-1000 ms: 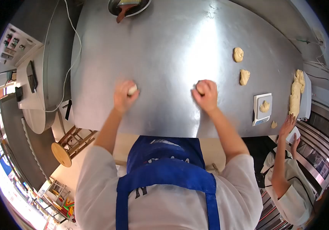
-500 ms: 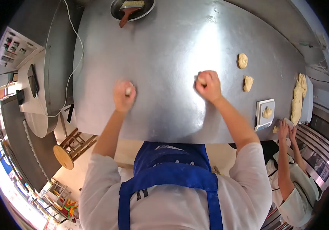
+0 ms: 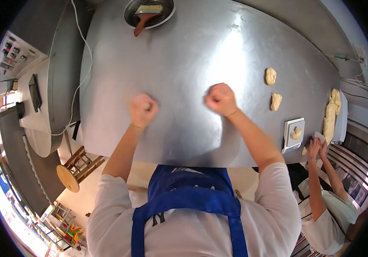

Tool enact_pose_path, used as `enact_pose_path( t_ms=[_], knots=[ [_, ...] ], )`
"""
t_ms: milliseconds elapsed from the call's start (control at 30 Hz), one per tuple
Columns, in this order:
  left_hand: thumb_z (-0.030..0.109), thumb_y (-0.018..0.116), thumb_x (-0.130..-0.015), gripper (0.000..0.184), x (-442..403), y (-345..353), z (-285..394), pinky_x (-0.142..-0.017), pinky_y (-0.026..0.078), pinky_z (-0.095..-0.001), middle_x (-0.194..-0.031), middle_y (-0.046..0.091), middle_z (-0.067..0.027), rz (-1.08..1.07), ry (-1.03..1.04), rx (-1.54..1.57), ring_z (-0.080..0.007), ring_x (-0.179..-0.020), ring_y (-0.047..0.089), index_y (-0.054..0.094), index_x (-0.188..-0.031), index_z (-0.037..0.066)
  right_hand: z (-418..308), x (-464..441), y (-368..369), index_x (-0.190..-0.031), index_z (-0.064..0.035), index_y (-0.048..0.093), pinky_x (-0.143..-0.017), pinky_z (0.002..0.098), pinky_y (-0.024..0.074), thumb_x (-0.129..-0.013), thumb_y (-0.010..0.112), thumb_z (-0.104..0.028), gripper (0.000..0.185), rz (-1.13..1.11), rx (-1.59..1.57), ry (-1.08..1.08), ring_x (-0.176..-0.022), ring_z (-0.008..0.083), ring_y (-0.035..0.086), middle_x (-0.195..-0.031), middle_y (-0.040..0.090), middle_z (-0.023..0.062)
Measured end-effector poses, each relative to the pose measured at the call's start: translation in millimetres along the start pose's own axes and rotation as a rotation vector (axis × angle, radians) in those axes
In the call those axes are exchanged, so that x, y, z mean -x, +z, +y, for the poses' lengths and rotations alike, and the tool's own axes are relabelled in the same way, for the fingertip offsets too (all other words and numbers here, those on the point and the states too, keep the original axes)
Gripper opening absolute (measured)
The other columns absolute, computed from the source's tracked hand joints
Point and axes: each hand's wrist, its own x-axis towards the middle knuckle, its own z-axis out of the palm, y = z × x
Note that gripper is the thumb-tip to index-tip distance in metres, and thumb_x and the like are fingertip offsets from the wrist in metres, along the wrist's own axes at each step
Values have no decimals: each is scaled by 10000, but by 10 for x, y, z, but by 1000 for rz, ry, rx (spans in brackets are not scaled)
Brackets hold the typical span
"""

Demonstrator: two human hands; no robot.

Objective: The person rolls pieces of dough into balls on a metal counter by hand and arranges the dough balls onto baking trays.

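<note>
My left hand [image 3: 143, 109] curls over a small dough piece [image 3: 148, 106], of which only a bit shows between thumb and fingers, low on the metal table [image 3: 179, 55]. To its right, my right hand [image 3: 220, 99] is closed in the same cupped way, blurred by motion; dough is barely visible inside it. Two loose dough pieces [image 3: 270, 76] [image 3: 276, 102] lie further right. Another dough piece [image 3: 296, 133] rests on a white scale [image 3: 286, 144].
A metal bowl [image 3: 169, 16] with a wooden-handled brush [image 3: 141, 24] stands at the back left. At the right edge, beside a long dough roll [image 3: 330, 116], a co-worker's hands [image 3: 315, 147] hold a pale scraper [image 3: 319, 137]. A wooden stool [image 3: 68, 178] stands lower left.
My right hand has shifted left, and the dough it held shows less. My left hand has moved slightly right. The co-worker's hands have moved from the long roll to near the small scrap.
</note>
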Motion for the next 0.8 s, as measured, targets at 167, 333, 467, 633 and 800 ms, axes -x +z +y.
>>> enact_pose_path(
  t_ms=[167,333,467,633,800],
  knots=[
    [159,855,-729,188,-450,301,-267,-732,529,-430,-799,686,-34,-246,25,-8,-322,-734,647,694,-806,97,333,-709,199,-669,-144,604,-654,374,497,-689,829,-315,283,-136,189,-338,-740,206,597,-732,604,35],
    [204,863,-740,327,-510,52,-320,-785,523,-412,-974,701,-84,-72,-114,-109,-321,-916,655,696,-997,89,462,-565,-285,-1087,-138,709,-875,416,529,-631,886,-381,547,-221,180,39,-983,286,624,-1024,673,77],
    [208,834,-790,435,-213,-28,57,-862,518,-415,-1138,677,-117,-23,-294,-191,-331,-1035,632,651,-1166,89,110,-153,-60,-1375,-165,605,-1002,463,483,-718,856,-256,708,-34,122,348,-1155,347,557,-1245,626,141],
    [170,759,-872,376,-148,-259,48,-949,494,-455,-1207,661,-142,-272,-422,36,-371,-1121,608,632,-1219,98,7,-325,-35,-1184,-75,689,-962,425,499,-833,764,-151,366,55,-151,665,-1104,342,591,-1196,678,145],
    [191,849,-734,483,1061,-742,370,-948,492,-478,-1151,676,-148,-178,-248,49,-371,-1112,619,649,-1158,78,-717,696,-647,-915,-76,657,-869,435,496,-722,832,-152,271,161,-14,549,-948,312,631,-994,688,110]
  ],
)
